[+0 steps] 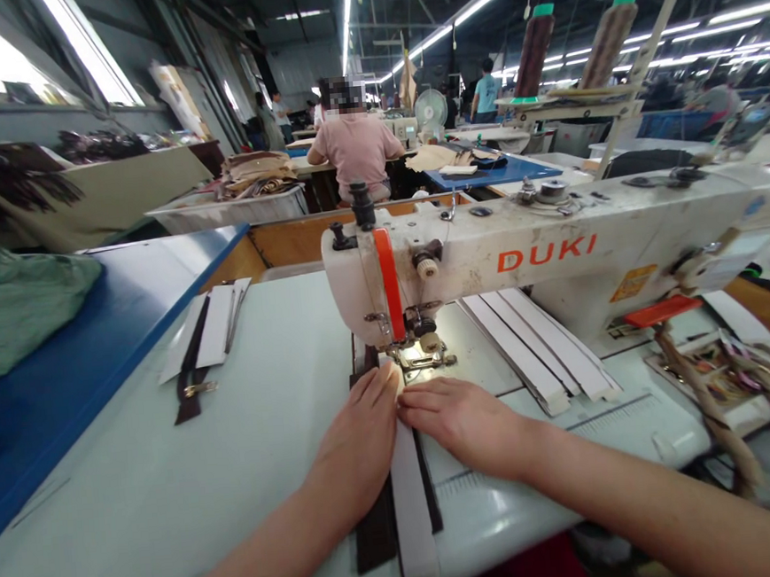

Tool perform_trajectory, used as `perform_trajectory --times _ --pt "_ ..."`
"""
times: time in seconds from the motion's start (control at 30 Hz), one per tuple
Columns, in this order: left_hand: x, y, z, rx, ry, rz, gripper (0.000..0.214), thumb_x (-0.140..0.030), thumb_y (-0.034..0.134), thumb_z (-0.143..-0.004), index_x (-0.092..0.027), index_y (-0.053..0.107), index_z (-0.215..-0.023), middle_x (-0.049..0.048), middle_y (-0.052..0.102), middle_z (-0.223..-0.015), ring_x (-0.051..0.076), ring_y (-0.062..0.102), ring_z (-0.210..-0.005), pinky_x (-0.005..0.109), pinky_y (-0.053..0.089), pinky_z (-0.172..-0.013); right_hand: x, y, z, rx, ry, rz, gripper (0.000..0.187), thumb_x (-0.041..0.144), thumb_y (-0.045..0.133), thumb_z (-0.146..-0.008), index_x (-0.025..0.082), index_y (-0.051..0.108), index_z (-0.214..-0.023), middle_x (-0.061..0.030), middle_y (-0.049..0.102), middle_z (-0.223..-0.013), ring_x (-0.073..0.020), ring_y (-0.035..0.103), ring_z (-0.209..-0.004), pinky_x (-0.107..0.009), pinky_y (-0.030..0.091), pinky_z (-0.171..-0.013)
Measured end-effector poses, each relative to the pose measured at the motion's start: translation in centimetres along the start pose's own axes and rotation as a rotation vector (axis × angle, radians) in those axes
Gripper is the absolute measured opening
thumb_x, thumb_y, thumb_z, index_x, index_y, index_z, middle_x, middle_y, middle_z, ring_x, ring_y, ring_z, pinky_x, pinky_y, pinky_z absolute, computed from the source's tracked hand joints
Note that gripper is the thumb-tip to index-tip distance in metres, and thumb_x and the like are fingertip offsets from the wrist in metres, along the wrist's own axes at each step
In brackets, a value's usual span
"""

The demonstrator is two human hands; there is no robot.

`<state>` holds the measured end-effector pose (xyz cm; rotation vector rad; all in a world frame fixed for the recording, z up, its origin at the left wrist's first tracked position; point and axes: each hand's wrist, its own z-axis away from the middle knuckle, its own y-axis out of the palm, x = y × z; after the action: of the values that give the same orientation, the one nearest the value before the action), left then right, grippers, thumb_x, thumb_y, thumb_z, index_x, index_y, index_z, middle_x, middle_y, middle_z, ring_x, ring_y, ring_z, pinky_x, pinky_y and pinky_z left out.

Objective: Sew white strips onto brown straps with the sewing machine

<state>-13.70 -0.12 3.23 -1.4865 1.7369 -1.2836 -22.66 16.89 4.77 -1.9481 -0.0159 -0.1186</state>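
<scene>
Beneath the presser foot of a white sewing machine (449, 257) lies a white strip (412, 509) with a dark brown strip (377, 529) along its left side. A narrow dark edge shows on its right. My left hand (366, 432) rests on the strips with its fingers stretched out, fingertips close to the foot. From the right, my right hand (466, 420) lies with its fingers extended and together, fingertips touching the white strip beside the left hand. The palms hide part of the strips.
White strips (536, 343) lie right of the needle. A zipper piece (189, 388) and white strips (218, 324) lie left. A blue table (175, 252) adjoins. A small-parts tray (731, 377) and thread cones (535, 54) are at right. A person (356, 153) sits ahead.
</scene>
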Motion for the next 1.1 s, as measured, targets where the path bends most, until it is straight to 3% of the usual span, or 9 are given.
perform_trajectory --times 0.13,0.23,0.33,0.47,0.67,0.87,1.1 --pt "-2.8 -2.0 3.3 -0.078 -0.01 0.025 0.038 -0.013 0.032 -0.096 -0.006 0.055 -0.125 0.0153 0.063 -0.126 0.024 0.054 -0.123 0.039 0.049 -0.099 2.6 -1.2 2.6 0.021 0.084 -0.08 0.023 0.014 0.05 -0.093 0.011 0.061 -0.114 -0.0114 0.066 -0.117 -0.0221 0.059 -0.106 -0.036 0.048 -0.096" --pt "-4.6 -3.9 6.1 -0.083 0.071 0.066 0.039 -0.031 0.043 -0.096 -0.007 0.057 -0.124 0.0154 0.062 -0.129 0.024 0.056 -0.121 0.032 0.051 -0.097 4.8 -1.5 4.8 -0.034 0.104 -0.207 0.022 0.016 0.046 -0.095 0.013 0.062 -0.111 -0.0097 0.067 -0.11 -0.02 0.058 -0.105 -0.034 0.047 -0.096" --pt "-5.1 -4.9 7.6 -0.106 0.164 0.094 0.032 -0.022 0.043 -0.095 -0.009 0.062 -0.116 0.0131 0.066 -0.121 0.022 0.059 -0.117 0.029 0.05 -0.097 6.1 -1.2 6.1 -0.144 0.093 -0.286 0.022 0.015 0.044 -0.095 0.012 0.063 -0.106 -0.0101 0.067 -0.101 -0.0191 0.057 -0.1 -0.033 0.049 -0.093" --pt "-4.7 -4.8 7.8 -0.182 0.204 0.119 0.04 -0.005 0.029 -0.094 -0.012 0.066 -0.108 0.0093 0.072 -0.11 0.018 0.065 -0.107 0.027 0.05 -0.095 6.4 -0.9 6.5 -0.217 0.085 -0.332 0.021 0.012 0.044 -0.093 0.011 0.063 -0.103 -0.0109 0.065 -0.093 -0.0196 0.056 -0.094 -0.031 0.051 -0.088" --pt "-4.8 -4.8 7.5 -0.171 0.195 0.156 0.04 -0.005 0.03 -0.094 -0.014 0.067 -0.107 0.0077 0.073 -0.105 0.017 0.066 -0.104 0.026 0.052 -0.092 6.1 -1.0 6.4 -0.18 0.077 -0.318 0.022 0.013 0.042 -0.092 0.011 0.061 -0.103 -0.0117 0.062 -0.092 -0.021 0.054 -0.092 -0.034 0.051 -0.086" --pt "-5.3 -3.1 7.8 -0.306 0.145 0.22 0.042 -0.005 0.028 -0.093 -0.016 0.067 -0.105 0.0062 0.073 -0.105 0.017 0.063 -0.109 0.027 0.049 -0.098 5.9 -1.0 6.4 -0.178 0.059 -0.325 0.022 0.014 0.041 -0.092 0.011 0.061 -0.101 -0.0111 0.061 -0.089 -0.0208 0.053 -0.089 -0.033 0.051 -0.084" --pt "-5.1 -2.5 8.0 -0.306 0.161 0.226 0.041 -0.007 0.029 -0.095 -0.017 0.068 -0.105 0.0046 0.073 -0.106 0.015 0.062 -0.11 0.026 0.044 -0.103 5.9 -0.8 6.5 -0.196 0.04 -0.319 0.022 0.014 0.044 -0.091 0.01 0.062 -0.101 -0.0108 0.061 -0.089 -0.0205 0.054 -0.09 -0.032 0.051 -0.085"
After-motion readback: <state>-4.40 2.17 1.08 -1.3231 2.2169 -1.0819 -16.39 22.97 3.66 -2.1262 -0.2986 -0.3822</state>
